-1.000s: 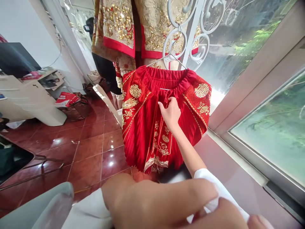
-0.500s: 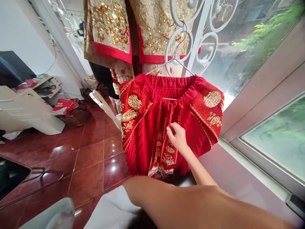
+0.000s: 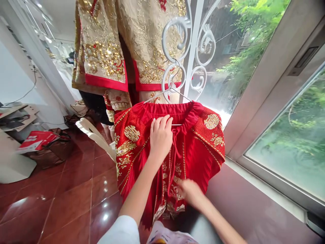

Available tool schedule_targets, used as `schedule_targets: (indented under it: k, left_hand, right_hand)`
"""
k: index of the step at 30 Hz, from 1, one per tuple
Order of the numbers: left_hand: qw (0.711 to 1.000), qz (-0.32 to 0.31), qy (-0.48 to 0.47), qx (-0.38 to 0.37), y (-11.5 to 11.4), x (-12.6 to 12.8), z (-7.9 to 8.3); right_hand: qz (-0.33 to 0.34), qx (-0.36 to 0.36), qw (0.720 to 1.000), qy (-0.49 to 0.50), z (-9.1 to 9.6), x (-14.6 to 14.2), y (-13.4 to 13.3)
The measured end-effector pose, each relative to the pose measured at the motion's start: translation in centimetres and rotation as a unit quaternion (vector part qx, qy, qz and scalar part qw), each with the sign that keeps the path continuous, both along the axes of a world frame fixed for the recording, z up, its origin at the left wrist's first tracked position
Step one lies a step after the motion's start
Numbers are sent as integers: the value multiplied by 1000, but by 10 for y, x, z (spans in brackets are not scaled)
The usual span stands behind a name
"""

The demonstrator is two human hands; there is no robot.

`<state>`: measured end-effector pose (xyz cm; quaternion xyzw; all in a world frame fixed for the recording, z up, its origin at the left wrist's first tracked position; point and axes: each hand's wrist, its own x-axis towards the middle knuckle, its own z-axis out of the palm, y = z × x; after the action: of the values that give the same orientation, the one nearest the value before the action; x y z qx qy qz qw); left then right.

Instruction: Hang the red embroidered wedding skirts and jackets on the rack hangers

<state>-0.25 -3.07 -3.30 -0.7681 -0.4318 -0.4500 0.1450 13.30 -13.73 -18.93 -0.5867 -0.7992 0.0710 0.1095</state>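
Observation:
A red pleated skirt with gold embroidery (image 3: 203,145) hangs from a white hanger (image 3: 169,93) hooked on a white scrolled metal grille (image 3: 193,44). My left hand (image 3: 160,137) rests on the skirt just under its waistband, fingers together and laid over the cloth. My right hand (image 3: 190,192) is lower down at the skirt's embroidered centre panel near the hem; it is blurred and its fingers seem pinched on the fabric. A gold and red embroidered jacket (image 3: 119,51) hangs above and behind the skirt.
A window with greenery outside (image 3: 291,135) runs along the right over a mauve ledge (image 3: 254,203). A white plastic chair (image 3: 92,134) stands left of the skirt on the glossy red tile floor (image 3: 63,196). A dark bag with a red box (image 3: 40,144) and white furniture sit far left.
My left hand has come up from the bottom of the view onto the skirt's top. My right hand slid down from the waistband to near the hem. The view tilted upward.

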Motion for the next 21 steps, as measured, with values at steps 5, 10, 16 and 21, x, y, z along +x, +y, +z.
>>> schedule_targets:
  k: [5,10,16,21]
  left_hand:
    - [994,-33,100,-39,12,-15,-5]
    - [990,1,143,-7,6,-20,-30]
    - [982,-10,187,-16,-2,-38,-59]
    - [970,-48,238,-30,-34,-45,-74]
  right_hand:
    - [-9,370,929,15,122,18,68]
    - [7,424,900,-98,133,11,90]
    - [35,324,932,-157,116,25,80]
    - [84,216,952,-202,101,15,57]
